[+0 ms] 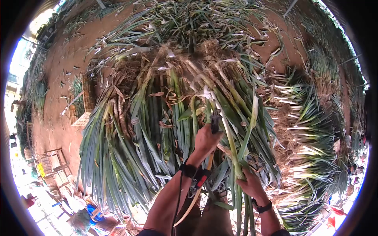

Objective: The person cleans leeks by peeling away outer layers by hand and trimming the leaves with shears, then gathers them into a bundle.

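Note:
My left hand [206, 140] is closed around a black air gun [215, 121], with a pale yellow hose [193, 207] hanging below it. A long leek [227, 129] slants beside the gun's nozzle, its white root end up and its green leaves down. My right hand [250, 183] grips that leek low down, where the leaves begin. Under both hands spreads a big heap of unpeeled leeks [130, 118], their brown roots [210, 51] pointing away from me. The fingertips of my left hand are partly hidden.
To the right lies a long row of leeks with white stems [303, 151]. Beyond the heap, loose leaves and peelings [189, 19] cover the brown floor [59, 98]. A wicker crate [83, 102] stands at the left, with wooden frames [55, 165] nearer me.

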### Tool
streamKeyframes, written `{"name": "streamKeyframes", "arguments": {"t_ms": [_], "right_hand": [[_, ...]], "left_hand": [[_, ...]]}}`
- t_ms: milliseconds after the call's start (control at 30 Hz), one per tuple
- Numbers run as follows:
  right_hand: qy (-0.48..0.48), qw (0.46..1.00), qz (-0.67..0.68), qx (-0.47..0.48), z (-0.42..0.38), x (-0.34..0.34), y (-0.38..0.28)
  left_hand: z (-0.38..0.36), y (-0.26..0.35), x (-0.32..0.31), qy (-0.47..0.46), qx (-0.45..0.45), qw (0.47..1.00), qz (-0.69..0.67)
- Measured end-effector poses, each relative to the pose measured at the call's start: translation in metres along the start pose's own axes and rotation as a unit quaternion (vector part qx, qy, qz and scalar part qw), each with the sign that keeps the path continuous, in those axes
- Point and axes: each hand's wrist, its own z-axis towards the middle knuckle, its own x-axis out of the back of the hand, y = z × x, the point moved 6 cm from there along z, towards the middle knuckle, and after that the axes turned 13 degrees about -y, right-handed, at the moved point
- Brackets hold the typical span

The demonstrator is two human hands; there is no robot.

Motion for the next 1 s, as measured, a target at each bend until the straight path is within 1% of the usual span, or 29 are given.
{"name": "streamKeyframes", "arguments": {"t_ms": [33,67,100,133,167,200,233,300,333,367,400,433,467,500,533,567,600,667,700,733,767,800,833,867,900,933,967,1000], "right_hand": [[-0.005,1.0,0.004,-0.004,0.001,0.001,-0.005],[-0.002,0.997,0.074,-0.004,0.0,0.001,-0.011],[0.0,0.989,0.145,-0.004,-0.003,0.009,-0.036],[0.002,0.977,0.215,-0.006,-0.007,0.018,-0.063],[-0.019,0.962,0.271,-0.032,-0.011,0.025,-0.094],[-0.046,0.961,0.273,-0.002,-0.012,0.025,-0.111],[-0.052,0.97,0.227,0.071,-0.011,0.021,-0.13],[-0.078,0.965,0.201,0.147,-0.005,0.009,-0.174],[-0.104,0.957,0.224,0.152,0.006,0.002,-0.203],[-0.075,0.941,0.244,0.222,0.02,-0.003,-0.231],[-0.046,0.918,0.262,0.293,0.033,-0.013,-0.257],[-0.033,0.92,0.25,0.299,0.051,-0.035,-0.271],[-0.02,0.922,0.238,0.306,0.071,-0.06,-0.282],[-0.007,0.934,0.219,0.281,0.092,-0.083,-0.294],[0.007,0.946,0.198,0.258,0.114,-0.105,-0.304],[0.011,0.956,0.161,0.244,0.138,-0.135,-0.311],[0.012,0.966,0.125,0.226,0.155,-0.161,-0.31],[-0.014,0.968,0.055,0.245,0.171,-0.191,-0.301],[-0.028,0.967,0.019,0.253,0.176,-0.199,-0.294],[-0.017,0.965,0.021,0.261,0.178,-0.186,-0.283],[0.008,0.965,0.03,0.26,0.182,-0.166,-0.264],[0.032,0.964,0.039,0.26,0.185,-0.131,-0.242],[0.03,0.971,0.099,0.214,0.184,-0.081,-0.214],[0.209,0.951,-0.061,0.219,0.185,-0.048,-0.175],[0.191,0.967,-0.082,0.148,0.194,-0.014,-0.131],[0.205,0.975,-0.071,0.054,0.203,0.025,-0.087],[0.211,0.975,-0.06,-0.042,0.21,0.062,-0.043],[0.187,0.974,-0.09,-0.093,0.217,0.085,-0.004]], "left_hand": [[-0.005,-0.003,0.006,-0.009,-0.021,0.999,-0.04],[-0.011,-0.007,0.014,-0.017,-0.043,0.996,-0.078],[-0.027,-0.011,0.026,0.01,-0.077,0.991,-0.109],[-0.046,-0.013,0.037,-0.007,-0.069,0.994,-0.079],[-0.068,-0.014,0.05,-0.025,-0.061,0.997,-0.05],[-0.089,-0.021,0.054,-0.105,-0.029,0.992,-0.065],[-0.111,-0.032,0.055,-0.185,0.002,0.98,-0.079],[-0.155,-0.056,0.073,-0.079,-0.062,0.993,-0.067],[-0.171,-0.076,0.09,-0.061,-0.024,0.988,-0.142],[-0.192,-0.09,0.115,-0.011,-0.008,0.997,-0.077],[-0.212,-0.077,0.146,0.075,-0.03,0.997,-0.015],[-0.228,-0.073,0.17,0.153,-0.014,0.985,-0.073],[-0.242,-0.064,0.191,0.208,-0.021,0.969,-0.13],[-0.26,-0.087,0.211,0.269,-0.019,0.963,-0.026],[-0.272,-0.09,0.22,0.299,0.003,0.951,-0.078],[-0.276,-0.076,0.222,0.314,-0.005,0.948,-0.056],[-0.279,-0.065,0.221,0.327,-0.011,0.944,-0.035],[-0.278,-0.065,0.209,0.287,-0.008,0.958,0.013],[-0.273,-0.066,0.199,0.288,-0.018,0.957,-0.013],[-0.266,-0.068,0.185,0.289,-0.028,0.956,-0.041],[-0.258,-0.067,0.172,0.288,-0.04,0.956,-0.022],[-0.252,-0.062,0.16,0.263,-0.041,0.964,-0.016],[-0.247,-0.066,0.146,0.245,-0.06,0.968,-0.003],[-0.244,-0.069,0.131,0.225,-0.08,0.971,0.011],[-0.24,-0.059,0.119,0.19,-0.076,0.979,0.001],[-0.237,-0.047,0.106,0.156,-0.072,0.985,-0.006],[-0.235,-0.047,0.092,0.149,-0.075,0.986,0.003],[-0.237,-0.048,0.081,0.14,-0.119,0.982,0.038]]}}
